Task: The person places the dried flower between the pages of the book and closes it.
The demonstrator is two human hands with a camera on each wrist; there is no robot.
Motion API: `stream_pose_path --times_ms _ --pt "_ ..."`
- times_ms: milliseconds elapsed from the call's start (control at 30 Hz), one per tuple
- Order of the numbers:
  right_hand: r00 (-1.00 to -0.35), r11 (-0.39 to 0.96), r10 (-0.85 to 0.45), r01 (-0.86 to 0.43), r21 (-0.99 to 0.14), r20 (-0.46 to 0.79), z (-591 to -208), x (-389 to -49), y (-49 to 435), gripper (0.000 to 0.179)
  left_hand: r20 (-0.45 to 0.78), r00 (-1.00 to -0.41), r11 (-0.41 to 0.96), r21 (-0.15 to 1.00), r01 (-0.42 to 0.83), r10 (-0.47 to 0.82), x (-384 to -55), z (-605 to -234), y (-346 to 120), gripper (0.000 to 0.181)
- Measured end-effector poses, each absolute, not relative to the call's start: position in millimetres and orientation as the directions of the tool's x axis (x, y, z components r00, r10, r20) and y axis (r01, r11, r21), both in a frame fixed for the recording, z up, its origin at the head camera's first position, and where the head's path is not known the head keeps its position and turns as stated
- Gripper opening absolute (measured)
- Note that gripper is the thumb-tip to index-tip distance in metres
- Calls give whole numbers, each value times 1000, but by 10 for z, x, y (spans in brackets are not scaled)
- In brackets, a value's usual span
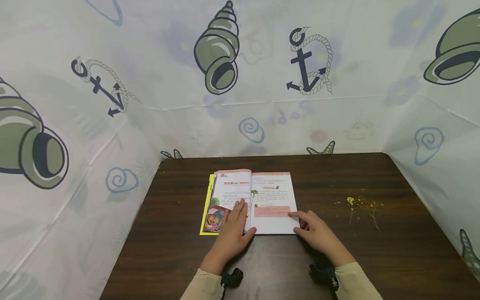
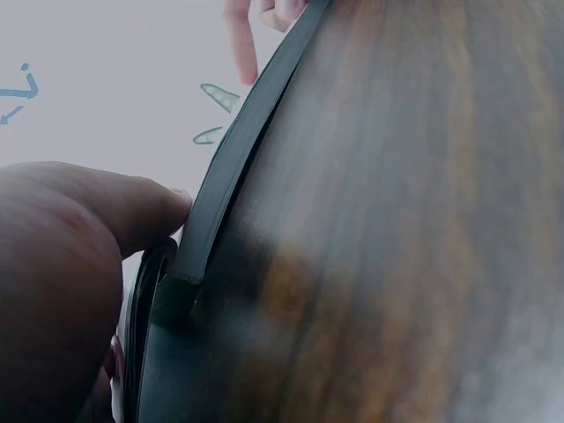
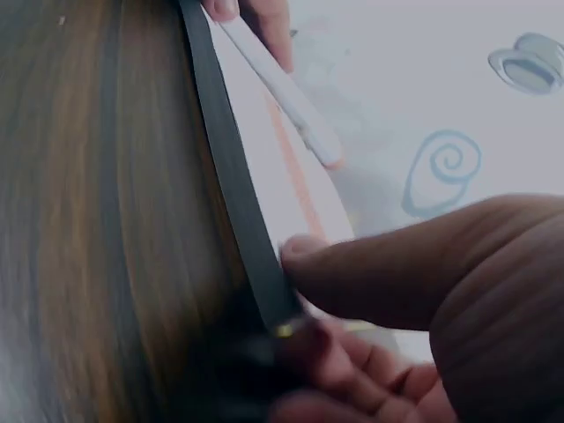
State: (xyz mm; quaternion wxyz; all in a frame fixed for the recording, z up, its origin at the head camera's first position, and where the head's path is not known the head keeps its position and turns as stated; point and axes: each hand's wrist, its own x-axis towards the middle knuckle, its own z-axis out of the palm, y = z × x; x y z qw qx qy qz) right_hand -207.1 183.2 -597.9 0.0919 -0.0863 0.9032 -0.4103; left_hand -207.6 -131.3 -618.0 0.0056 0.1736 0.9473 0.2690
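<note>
The book may fall closed if the left hand, fingers spread flat, lifts; whether the right hand pinches its edge between the fingers cannot be told.

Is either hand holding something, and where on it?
The right hand grips the open book by its near right corner; the left hand just lies on the left page.
</note>
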Motion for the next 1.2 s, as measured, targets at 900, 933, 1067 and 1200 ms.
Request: stream_pose_path --times_ms 900,933,1067,1200 --pt "-957 503 -250 -1 -864 -144 -5961 -2088 1905 44 56 -943 803 508 311 329 -2074 -6162 -1304 90" --pt "-958 506 -245 2 -862 -146 -5953 -2086 1900 44 60 -942 803 507 313 330 -2076 -6165 -1305 90" --pt "-962 521 -229 7 -853 -148 -5949 -2088 1888 43 59 -942 804 505 313 330 -2079 -6172 -1305 89" --pt "-968 542 -199 21 -840 -152 -5957 -2094 1869 40 60 -943 798 517 311 328 -2082 -6163 -1301 89"
